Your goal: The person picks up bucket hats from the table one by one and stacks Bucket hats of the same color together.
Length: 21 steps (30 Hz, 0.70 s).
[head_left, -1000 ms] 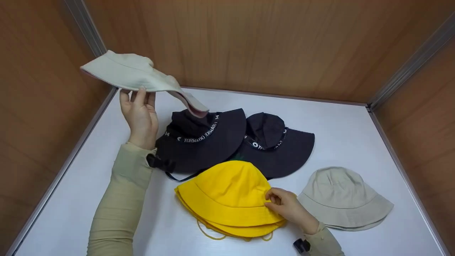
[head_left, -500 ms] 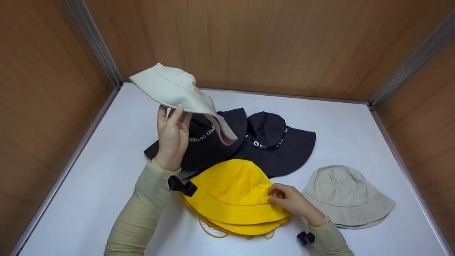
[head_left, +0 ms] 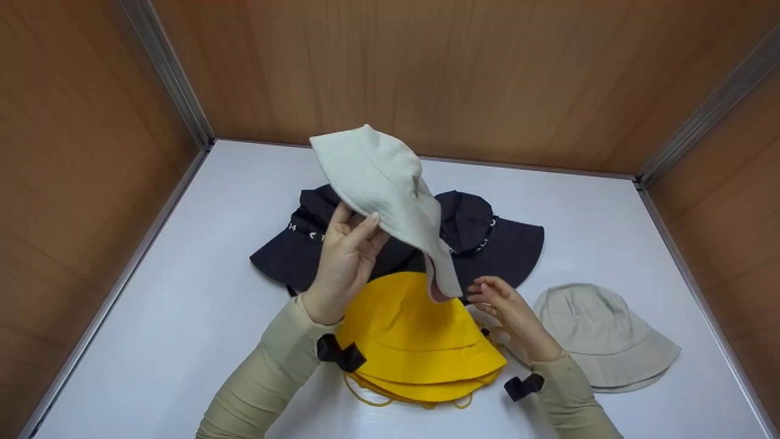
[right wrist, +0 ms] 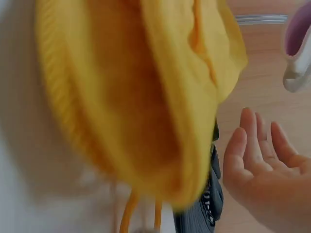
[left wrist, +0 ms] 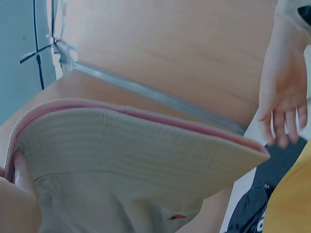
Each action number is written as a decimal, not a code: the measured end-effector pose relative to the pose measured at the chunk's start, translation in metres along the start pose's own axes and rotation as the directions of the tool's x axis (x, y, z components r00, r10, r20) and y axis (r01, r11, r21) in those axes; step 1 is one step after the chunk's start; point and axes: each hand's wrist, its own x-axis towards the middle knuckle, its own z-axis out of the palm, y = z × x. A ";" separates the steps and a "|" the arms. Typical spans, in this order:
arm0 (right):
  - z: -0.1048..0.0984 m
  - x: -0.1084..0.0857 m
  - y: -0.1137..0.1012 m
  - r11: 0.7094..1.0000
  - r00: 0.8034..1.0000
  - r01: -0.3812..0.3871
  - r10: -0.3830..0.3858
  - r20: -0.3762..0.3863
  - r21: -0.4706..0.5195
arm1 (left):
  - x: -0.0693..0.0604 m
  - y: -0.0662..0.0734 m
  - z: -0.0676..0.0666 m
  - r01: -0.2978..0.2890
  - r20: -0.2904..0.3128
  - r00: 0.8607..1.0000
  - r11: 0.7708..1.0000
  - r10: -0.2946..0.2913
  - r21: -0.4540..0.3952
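Observation:
In the head view, my left hand pinches the brim of a pale cream bucket hat, held up over the black hats and the top of the yellow hats. The left wrist view shows that hat with a pink underside edge and a small red mark, my thumb on its brim. My right hand is raised beside the yellow hats, fingers relaxed and holding nothing. The right wrist view has my right hand apart from the pale hat's brim.
Behind the yellow hats lie two black wide-brimmed hats, one at left and one at right. A beige bucket hat lies at the right. Wooden panels enclose the white table at the back and sides.
My left hand has carried the pale hat rightward and lower, from the back left to above the yellow hats. My right hand has come off the yellow hat and risen slightly.

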 end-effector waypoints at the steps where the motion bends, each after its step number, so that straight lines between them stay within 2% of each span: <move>1: 0.000 0.001 -0.001 0.998 0.999 0.004 -0.006 0.040 0.065 | -0.002 -0.002 0.002 0.015 0.019 1.000 1.000 -0.015 0.001; 3: -0.001 0.005 -0.002 0.974 0.983 0.031 -0.070 0.167 0.225 | -0.004 -0.008 0.004 0.046 0.052 0.998 0.999 -0.046 0.005; 5: -0.002 0.008 -0.002 0.929 0.943 0.044 -0.160 0.291 0.367 | -0.007 -0.013 0.005 0.076 0.081 0.994 0.997 -0.077 0.010; 8: -0.003 0.010 0.000 0.855 0.884 0.028 -0.263 0.386 0.518 | -0.009 -0.017 0.003 0.116 0.097 0.988 0.993 -0.118 0.025; 9: -0.003 0.009 0.000 0.844 0.878 0.023 -0.273 0.393 0.535 | -0.009 -0.018 0.002 0.126 0.098 0.987 0.991 -0.129 0.033; 10: -0.002 0.008 0.000 0.840 0.878 0.017 -0.272 0.394 0.543 | -0.010 -0.018 0.001 0.136 0.098 0.985 0.990 -0.139 0.046; 12: 0.000 0.005 0.000 0.852 0.897 0.009 -0.239 0.373 0.524 | -0.011 -0.017 -0.001 0.150 0.101 0.982 0.985 -0.158 0.081; 15: 0.003 0.002 -0.001 0.895 0.935 0.006 -0.164 0.315 0.446 | -0.012 -0.018 -0.007 0.174 0.106 0.976 0.974 -0.190 0.145; 18: 0.006 0.000 -0.002 0.946 0.982 -0.002 -0.059 0.181 0.323 | -0.014 -0.017 -0.015 0.198 0.119 0.965 0.949 -0.232 0.245; 21: 0.008 -0.002 -0.003 0.980 0.999 -0.034 0.028 0.031 0.198 | -0.015 -0.015 -0.027 0.218 0.136 0.949 0.902 -0.286 0.373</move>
